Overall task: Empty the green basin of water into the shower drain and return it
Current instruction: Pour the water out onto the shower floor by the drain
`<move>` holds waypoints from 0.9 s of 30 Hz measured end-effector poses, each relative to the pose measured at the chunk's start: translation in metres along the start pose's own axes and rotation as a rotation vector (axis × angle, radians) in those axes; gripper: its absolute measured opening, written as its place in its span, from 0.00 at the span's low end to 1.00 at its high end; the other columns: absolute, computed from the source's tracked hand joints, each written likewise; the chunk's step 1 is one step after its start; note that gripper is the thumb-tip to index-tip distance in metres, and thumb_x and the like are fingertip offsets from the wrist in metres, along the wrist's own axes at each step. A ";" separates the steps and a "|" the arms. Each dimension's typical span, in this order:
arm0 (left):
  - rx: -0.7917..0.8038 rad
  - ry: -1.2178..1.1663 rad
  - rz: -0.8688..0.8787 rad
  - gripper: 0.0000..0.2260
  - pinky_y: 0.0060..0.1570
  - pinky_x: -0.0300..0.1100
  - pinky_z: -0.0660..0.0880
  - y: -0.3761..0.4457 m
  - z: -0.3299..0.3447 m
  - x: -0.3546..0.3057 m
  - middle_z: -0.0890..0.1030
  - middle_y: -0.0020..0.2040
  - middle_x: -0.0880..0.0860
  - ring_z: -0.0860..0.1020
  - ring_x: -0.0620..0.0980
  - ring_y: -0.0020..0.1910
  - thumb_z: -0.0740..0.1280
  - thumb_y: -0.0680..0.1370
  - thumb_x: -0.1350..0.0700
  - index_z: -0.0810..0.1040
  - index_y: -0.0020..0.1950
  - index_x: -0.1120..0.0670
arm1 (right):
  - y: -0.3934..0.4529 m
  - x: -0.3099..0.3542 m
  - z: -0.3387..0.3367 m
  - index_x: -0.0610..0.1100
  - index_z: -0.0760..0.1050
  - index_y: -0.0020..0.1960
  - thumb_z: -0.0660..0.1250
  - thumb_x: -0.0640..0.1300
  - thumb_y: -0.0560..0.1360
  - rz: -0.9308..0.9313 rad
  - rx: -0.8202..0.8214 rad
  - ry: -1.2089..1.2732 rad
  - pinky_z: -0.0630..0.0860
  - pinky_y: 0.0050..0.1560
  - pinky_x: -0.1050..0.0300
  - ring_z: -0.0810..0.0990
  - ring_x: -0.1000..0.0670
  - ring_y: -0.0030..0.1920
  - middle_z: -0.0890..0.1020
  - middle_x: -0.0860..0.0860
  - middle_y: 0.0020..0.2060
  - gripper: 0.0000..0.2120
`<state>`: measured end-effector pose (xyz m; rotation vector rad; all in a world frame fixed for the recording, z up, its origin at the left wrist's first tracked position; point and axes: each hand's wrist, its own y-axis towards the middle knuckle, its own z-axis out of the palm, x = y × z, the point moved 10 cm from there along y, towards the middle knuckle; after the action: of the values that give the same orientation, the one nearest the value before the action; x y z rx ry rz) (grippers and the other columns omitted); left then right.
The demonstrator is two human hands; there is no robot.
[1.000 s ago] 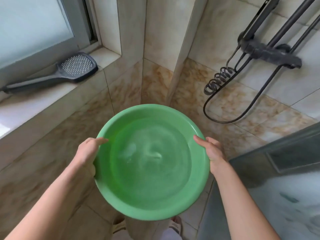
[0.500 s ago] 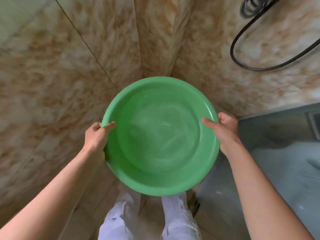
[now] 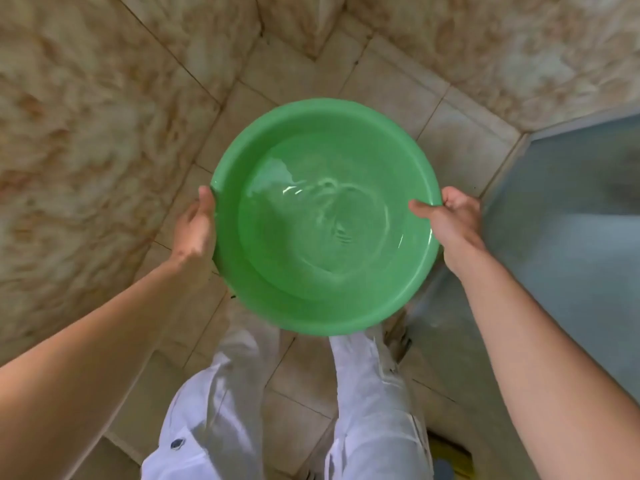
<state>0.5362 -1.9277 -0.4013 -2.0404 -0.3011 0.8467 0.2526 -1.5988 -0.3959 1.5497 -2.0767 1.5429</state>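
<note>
A round green basin (image 3: 322,299) with rippling water in it hangs level above the tiled shower floor, in front of my legs. My left hand (image 3: 194,226) grips its left rim, thumb over the edge. On the opposite side my right hand (image 3: 450,216) clasps the right rim, its thumb lying inside the basin. No drain shows in this view.
Beige floor tiles (image 3: 460,140) fill the corner beyond the basin, closed in by marbled brown wall tiles (image 3: 86,133). A frosted glass panel (image 3: 571,220) stands at the right. My white trouser legs (image 3: 214,410) are below the basin.
The view has tipped downward from the wall and shower hose to the floor. The basin has come lower, held the same way, and its water is sloshing.
</note>
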 end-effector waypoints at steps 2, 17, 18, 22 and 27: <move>-0.005 0.025 0.010 0.29 0.61 0.54 0.76 0.020 0.015 0.015 0.82 0.62 0.51 0.81 0.54 0.59 0.53 0.77 0.31 0.76 0.67 0.48 | 0.013 -0.028 0.009 0.49 0.78 0.32 0.78 0.43 0.62 0.027 0.018 -0.013 0.69 0.26 0.70 0.76 0.60 0.26 0.83 0.59 0.28 0.08; -0.047 0.017 -0.171 0.14 0.48 0.44 0.81 0.130 0.096 0.131 0.82 0.39 0.48 0.81 0.51 0.41 0.64 0.78 0.41 0.80 0.39 0.48 | 0.065 -0.173 0.046 0.54 0.71 0.28 0.76 0.49 0.69 0.233 0.064 -0.191 0.71 0.31 0.58 0.71 0.53 0.28 0.76 0.59 0.23 0.16; -0.037 0.008 -0.178 0.14 0.52 0.49 0.81 0.137 0.103 0.136 0.82 0.40 0.50 0.81 0.53 0.42 0.64 0.77 0.41 0.81 0.39 0.49 | 0.071 -0.179 0.048 0.50 0.70 0.30 0.76 0.49 0.69 0.243 0.059 -0.183 0.71 0.30 0.58 0.70 0.52 0.28 0.76 0.57 0.26 0.16; -0.004 0.041 -0.167 0.15 0.53 0.49 0.80 0.162 0.124 0.152 0.86 0.41 0.48 0.84 0.54 0.48 0.63 0.76 0.38 0.82 0.40 0.46 | 0.093 -0.200 0.054 0.46 0.65 0.33 0.75 0.51 0.71 0.269 0.061 -0.243 0.69 0.29 0.58 0.66 0.52 0.28 0.72 0.52 0.29 0.20; 0.028 0.101 -0.153 0.16 0.53 0.46 0.78 0.186 0.142 0.157 0.84 0.46 0.48 0.82 0.51 0.49 0.59 0.77 0.37 0.81 0.43 0.44 | 0.122 -0.213 0.070 0.42 0.72 0.40 0.74 0.48 0.72 0.277 0.073 -0.278 0.70 0.32 0.58 0.70 0.52 0.32 0.77 0.48 0.37 0.13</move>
<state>0.5383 -1.8668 -0.6762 -1.9981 -0.3816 0.6483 0.2889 -1.5217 -0.6363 1.6404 -2.5054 1.5804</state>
